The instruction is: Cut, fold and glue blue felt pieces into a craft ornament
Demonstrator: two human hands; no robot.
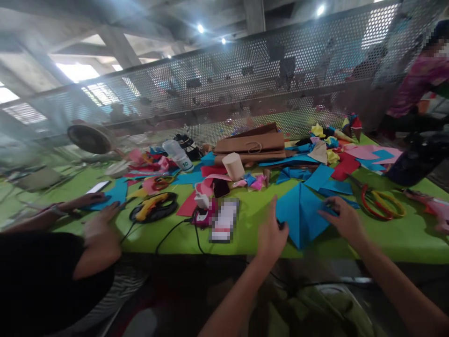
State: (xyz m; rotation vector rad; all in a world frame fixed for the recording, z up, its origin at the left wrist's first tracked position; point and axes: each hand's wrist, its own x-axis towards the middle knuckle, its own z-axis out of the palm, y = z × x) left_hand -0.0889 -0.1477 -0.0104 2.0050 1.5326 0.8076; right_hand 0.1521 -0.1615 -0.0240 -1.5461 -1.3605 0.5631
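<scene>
A clear bottle (178,157) and a pale roll (233,167) near a perforated metal screen (210,89).

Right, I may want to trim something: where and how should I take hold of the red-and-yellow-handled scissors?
Probably by the loops, with the right hand coming from the near side once it frees itself from the blue paper. The scissors lie with their loops toward the table's near edge; the darker blades seem to point away, toward the red paper.
</scene>
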